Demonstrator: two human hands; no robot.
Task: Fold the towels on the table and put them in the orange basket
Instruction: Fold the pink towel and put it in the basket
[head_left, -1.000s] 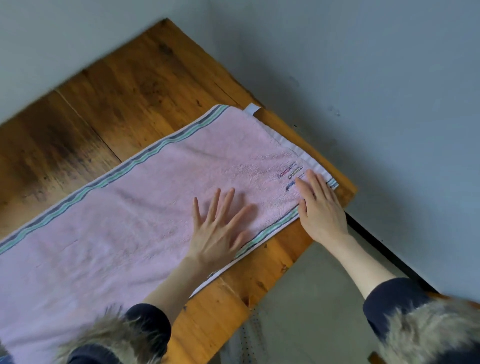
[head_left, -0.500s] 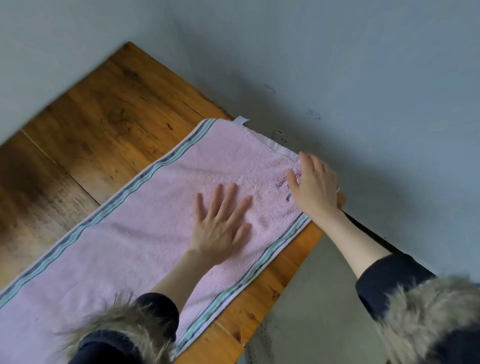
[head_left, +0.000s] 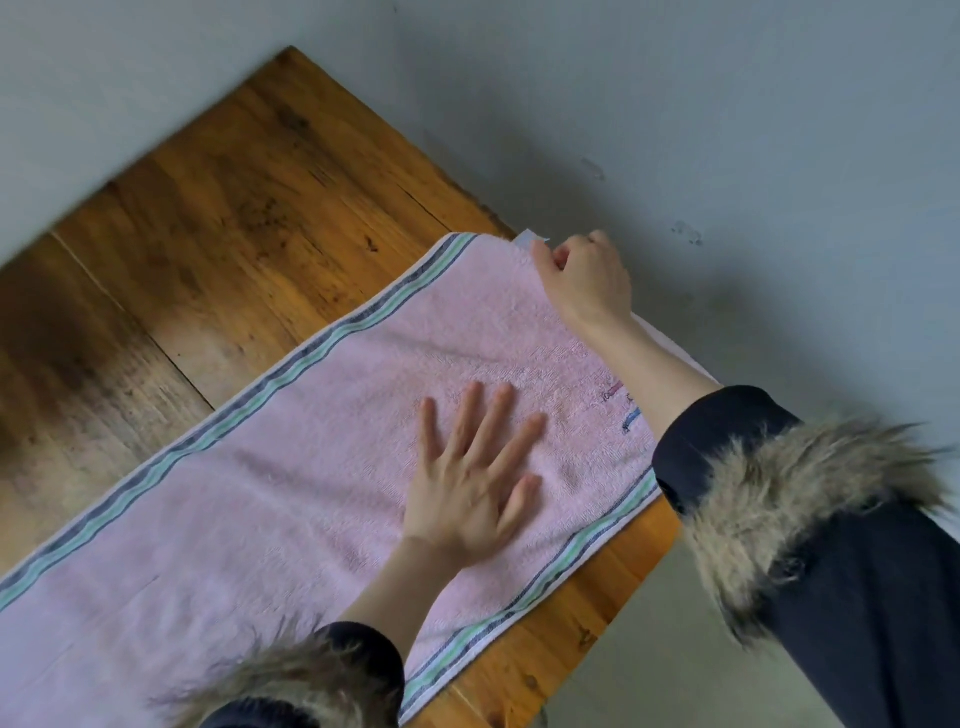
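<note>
While the wooden table (head_left: 249, 208) shows bare boards on the left, a pink towel (head_left: 291, 499) with striped borders lies spread flat across it, reaching the table's right end. On its middle the left hand (head_left: 467, 493) presses flat, fingers straight and spread. Further right, the right hand (head_left: 584, 278) pinches the towel's far corner, fingers curled round it.

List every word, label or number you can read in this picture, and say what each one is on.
None can be read.
Pink towel: small coloured embroidery near the right forearm, too small and blurred to read, partly hidden by the arm.
White tag at the towel's far corner, by the right hand: no legible print.
</note>
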